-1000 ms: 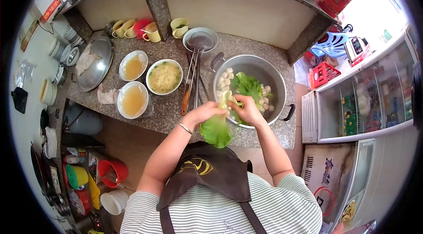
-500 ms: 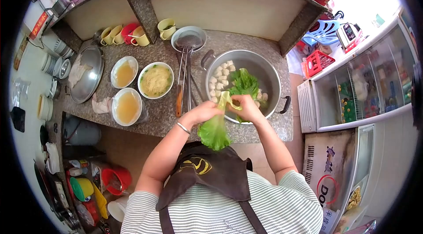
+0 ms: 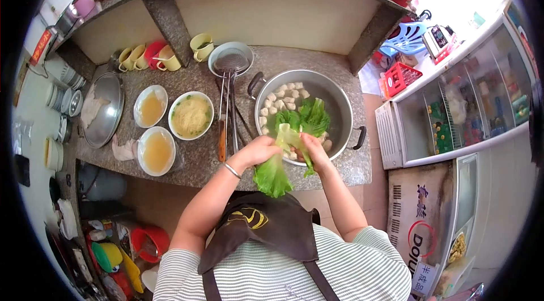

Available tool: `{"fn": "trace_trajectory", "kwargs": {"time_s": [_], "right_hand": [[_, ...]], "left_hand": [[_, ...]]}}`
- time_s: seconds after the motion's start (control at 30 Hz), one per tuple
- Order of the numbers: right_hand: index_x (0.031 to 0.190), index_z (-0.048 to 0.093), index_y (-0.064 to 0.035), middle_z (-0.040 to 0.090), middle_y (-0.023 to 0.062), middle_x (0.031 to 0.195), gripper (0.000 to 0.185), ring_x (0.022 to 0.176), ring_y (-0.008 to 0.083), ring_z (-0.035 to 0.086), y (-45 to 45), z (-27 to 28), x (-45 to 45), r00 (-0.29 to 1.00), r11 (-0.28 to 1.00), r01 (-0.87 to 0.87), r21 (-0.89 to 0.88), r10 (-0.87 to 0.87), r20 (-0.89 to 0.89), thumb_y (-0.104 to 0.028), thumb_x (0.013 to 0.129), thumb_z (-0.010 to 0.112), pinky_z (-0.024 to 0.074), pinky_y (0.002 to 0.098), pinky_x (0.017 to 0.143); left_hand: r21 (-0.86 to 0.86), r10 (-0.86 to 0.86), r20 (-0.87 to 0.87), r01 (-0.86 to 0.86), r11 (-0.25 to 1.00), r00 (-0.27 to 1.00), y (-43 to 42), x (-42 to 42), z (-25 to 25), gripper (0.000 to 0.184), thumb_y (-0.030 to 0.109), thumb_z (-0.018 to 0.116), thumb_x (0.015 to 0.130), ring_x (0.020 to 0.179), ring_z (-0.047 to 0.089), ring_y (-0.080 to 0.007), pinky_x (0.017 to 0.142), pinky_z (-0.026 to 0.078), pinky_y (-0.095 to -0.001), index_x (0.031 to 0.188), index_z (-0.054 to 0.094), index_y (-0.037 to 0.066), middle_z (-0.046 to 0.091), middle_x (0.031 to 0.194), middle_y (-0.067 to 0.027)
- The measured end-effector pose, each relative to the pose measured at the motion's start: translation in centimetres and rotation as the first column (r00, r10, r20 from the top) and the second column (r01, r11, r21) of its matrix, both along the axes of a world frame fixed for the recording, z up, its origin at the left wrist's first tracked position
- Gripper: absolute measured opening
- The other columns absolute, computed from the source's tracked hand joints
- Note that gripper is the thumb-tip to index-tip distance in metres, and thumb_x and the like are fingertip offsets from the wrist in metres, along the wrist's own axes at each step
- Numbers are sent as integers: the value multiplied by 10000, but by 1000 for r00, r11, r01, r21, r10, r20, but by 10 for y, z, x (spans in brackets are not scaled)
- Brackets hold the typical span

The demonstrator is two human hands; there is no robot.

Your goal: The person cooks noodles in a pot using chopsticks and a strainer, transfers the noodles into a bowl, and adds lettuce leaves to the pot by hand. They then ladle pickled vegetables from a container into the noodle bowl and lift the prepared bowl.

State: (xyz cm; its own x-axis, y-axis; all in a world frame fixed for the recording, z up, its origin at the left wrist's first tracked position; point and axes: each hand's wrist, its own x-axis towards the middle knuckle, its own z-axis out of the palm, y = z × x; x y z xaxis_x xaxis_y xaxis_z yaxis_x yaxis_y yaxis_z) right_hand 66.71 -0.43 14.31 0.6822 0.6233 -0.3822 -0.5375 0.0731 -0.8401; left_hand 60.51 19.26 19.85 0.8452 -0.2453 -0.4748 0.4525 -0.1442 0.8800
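Lettuce leaves (image 3: 273, 175) hang between my two hands at the near rim of a large metal pot (image 3: 343, 92). My left hand (image 3: 259, 152), with a bracelet at its wrist, is closed on the lettuce. My right hand (image 3: 315, 153) pinches the lettuce's other side, a piece of leaf hanging below its fingers. Inside the pot, pale balls (image 3: 277, 100) and green leaves (image 3: 313, 116) lie in liquid. Left of the pot, a strainer (image 3: 231, 63) with a long handle rests over a metal bowl (image 3: 228, 47).
A noodle bowl (image 3: 192, 115) and two bowls of broth (image 3: 151, 109) stand on the left of the counter, near a big metal lid (image 3: 105, 109). Yellow cups (image 3: 202, 47) line the back. A glass-door fridge (image 3: 476, 97) is on the right.
The lettuce between my hands has been pulled wider, and my right hand now has a leaf piece hanging from it. More green leaf shows in the pot. The view has shifted.
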Motion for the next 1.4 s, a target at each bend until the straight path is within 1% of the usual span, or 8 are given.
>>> {"fn": "trace_trajectory", "kwargs": {"time_s": [0.2,0.47,0.53,0.67,0.9,1.13,1.3,1.4], "right_hand": [[924,609,-27,612,21,789,170,670,78,517,-3,29,-12,930,956,147,-253,-47,364,-155,820,571,423,227,657],[851,550,-60,478,-21,637,149,484,51,383,-83,29,6,833,830,553,70,-551,-52,-197,881,500,284,183,409],[884,528,-66,453,-28,647,144,487,48,372,-70,20,-1,765,759,644,90,-638,-89,-204,887,489,283,183,411],[892,524,-55,468,-15,687,184,583,76,424,-8,8,-24,632,628,774,79,-773,-58,-235,896,484,361,204,511],[927,536,-36,526,14,787,180,692,102,489,37,11,-40,775,755,631,178,-610,-162,-208,890,498,411,228,636],[1099,517,-3,524,-5,784,272,692,71,487,7,30,-8,591,549,770,324,-805,-40,-142,867,543,428,212,647],[1101,518,-26,520,-5,817,259,712,69,484,18,14,-30,743,731,656,186,-669,10,-136,868,540,428,207,649],[1087,513,-21,516,-4,742,237,688,82,487,71,-13,-72,964,971,235,44,-238,118,-155,893,489,402,214,619]], "left_hand": [[63,-85,32,83,995,996,-11,13,1,236,152,539,795,676,542,-98,614,443,-255,906,602,-47,597,762,-46],[50,6,-114,0,999,993,-13,56,-24,477,278,563,833,819,590,-198,738,485,-306,1163,455,-48,578,1030,-147],[269,81,201,-134,954,976,-25,62,-47,590,309,541,845,968,550,-243,799,478,-340,1262,318,-44,454,1208,-200],[-176,-202,-114,180,968,973,-47,22,-11,575,303,573,832,1049,494,-223,825,471,-353,1260,344,-3,455,1205,-150],[-298,195,-56,-203,933,979,-28,-40,-47,99,107,535,855,721,573,-99,652,496,-252,863,536,9,586,784,-21],[181,263,596,-447,876,759,-8,5,-69,391,122,570,830,955,535,-152,784,480,-273,1191,442,43,542,1078,-90],[2,361,362,-388,922,859,30,-75,-96,484,172,584,828,1043,492,-179,826,459,-311,1251,378,56,495,1158,-95],[-38,408,181,-408,912,895,63,-179,-135,419,217,579,823,951,551,-190,828,440,-318,1173,456,24,560,1076,-120]]}}
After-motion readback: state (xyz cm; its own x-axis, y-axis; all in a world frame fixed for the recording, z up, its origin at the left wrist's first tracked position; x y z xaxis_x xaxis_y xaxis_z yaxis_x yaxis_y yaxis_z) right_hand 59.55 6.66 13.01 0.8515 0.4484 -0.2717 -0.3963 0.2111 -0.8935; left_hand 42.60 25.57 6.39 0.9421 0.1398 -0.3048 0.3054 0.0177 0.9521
